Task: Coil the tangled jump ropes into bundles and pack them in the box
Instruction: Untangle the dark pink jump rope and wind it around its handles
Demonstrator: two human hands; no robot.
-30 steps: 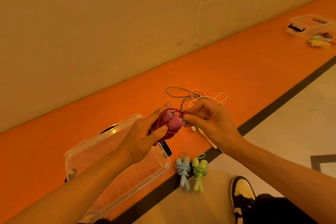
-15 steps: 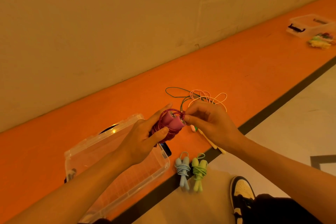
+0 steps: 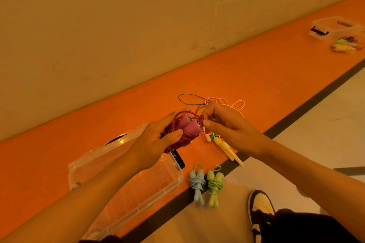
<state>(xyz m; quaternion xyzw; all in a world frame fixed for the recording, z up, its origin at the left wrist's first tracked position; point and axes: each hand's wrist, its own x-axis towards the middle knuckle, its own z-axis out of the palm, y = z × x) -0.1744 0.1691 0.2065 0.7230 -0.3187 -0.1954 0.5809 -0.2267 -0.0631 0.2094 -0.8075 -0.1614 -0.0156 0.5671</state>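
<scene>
Two hands meet over the orange floor strip (image 3: 256, 77). The left hand (image 3: 156, 142) grips the coiled pink jump rope (image 3: 187, 127), and the right hand (image 3: 227, 126) pinches its cord at the handle tops. Under the left forearm lies the open-topped clear box (image 3: 150, 201), its near edge along the black line (image 3: 296, 112). A blue bundle (image 3: 196, 183) and a green bundle (image 3: 214, 184) lie just beside its right corner. A loose tangle (image 3: 223, 102) lies beyond the right hand.
</scene>
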